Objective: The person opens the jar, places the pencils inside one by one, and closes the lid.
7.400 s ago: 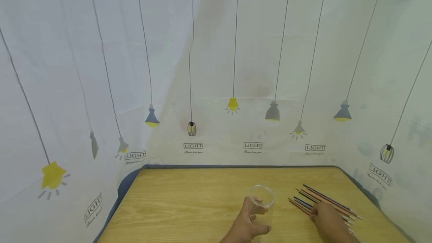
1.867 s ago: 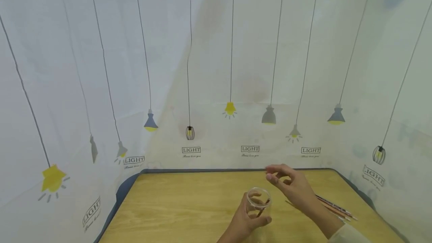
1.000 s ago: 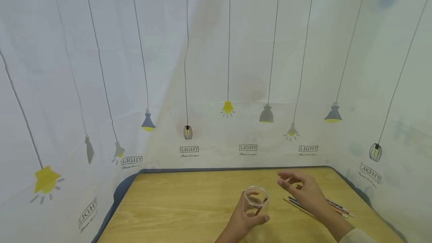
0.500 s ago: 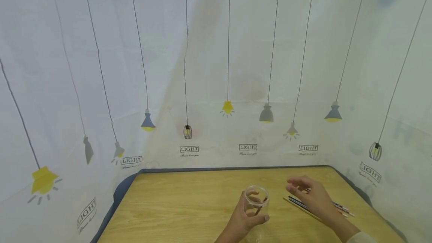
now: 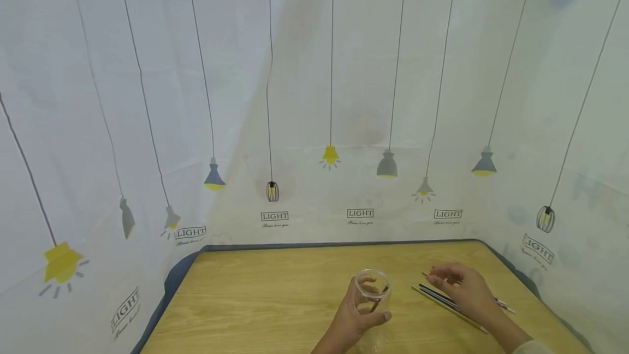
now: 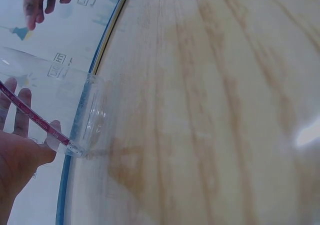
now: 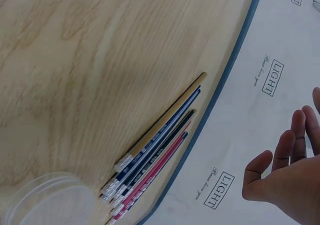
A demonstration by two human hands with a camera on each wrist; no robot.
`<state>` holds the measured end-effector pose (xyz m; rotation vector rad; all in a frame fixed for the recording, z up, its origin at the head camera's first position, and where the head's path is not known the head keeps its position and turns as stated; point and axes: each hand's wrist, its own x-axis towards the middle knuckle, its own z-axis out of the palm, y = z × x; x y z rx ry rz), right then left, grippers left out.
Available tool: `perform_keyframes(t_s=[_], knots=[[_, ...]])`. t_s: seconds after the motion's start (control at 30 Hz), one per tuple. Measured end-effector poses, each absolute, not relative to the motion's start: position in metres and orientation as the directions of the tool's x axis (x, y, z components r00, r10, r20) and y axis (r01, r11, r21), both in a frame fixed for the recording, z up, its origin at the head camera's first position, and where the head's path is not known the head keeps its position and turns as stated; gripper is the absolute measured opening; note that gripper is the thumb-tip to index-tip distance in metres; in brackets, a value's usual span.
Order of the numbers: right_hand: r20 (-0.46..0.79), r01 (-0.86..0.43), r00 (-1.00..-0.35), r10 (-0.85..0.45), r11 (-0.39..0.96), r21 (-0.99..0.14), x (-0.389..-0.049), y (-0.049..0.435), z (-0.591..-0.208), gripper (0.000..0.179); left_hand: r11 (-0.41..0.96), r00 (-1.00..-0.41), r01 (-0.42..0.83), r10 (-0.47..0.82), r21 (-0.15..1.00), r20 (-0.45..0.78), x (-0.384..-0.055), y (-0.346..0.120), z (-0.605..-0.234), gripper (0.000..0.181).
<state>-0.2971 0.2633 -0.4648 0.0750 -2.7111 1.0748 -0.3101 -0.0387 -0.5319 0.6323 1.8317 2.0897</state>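
My left hand [image 5: 358,318] grips a clear plastic cup [image 5: 385,305] above the table. Inside it leans one red pencil [image 6: 37,117], its white eraser end at the bottom of the cup. My right hand [image 5: 464,291] hovers over several pencils [image 5: 437,299], its fingers bent loosely. The right wrist view shows that hand with nothing in its fingers, and the loose pencils [image 7: 160,140] side by side: tan, dark blue, black and red. In the head view the hand hides part of them.
A wooden table [image 5: 255,288] with a blue edge meets pale curtains [image 5: 304,97] printed with hanging lamps on the back and both sides. Clear round rims [image 7: 55,200] show at the lower left of the right wrist view.
Earlier the right hand was at the pencils and the cup held none. A red pencil then stood in the cup. Since then the right hand has moved right and down over the pencils.
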Motion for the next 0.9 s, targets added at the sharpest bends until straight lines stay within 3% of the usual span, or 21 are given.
perform_keyframes(t_s=[0.3,0.9], knots=[[0.196,-0.086,-0.979,0.053,0.765,-0.638,-0.301,0.28,-0.477,0.036,-0.143,-0.864,0.061,0.487,0.988,0.124,-0.309,-0.039,-0.531,0.066],[0.075,-0.028,-0.997,0.013,0.856,-0.516,-0.307,0.32,-0.519,0.012,-0.159,-0.854,0.07,0.5,0.985,0.141,-0.31,-0.039,-0.533,0.07]])
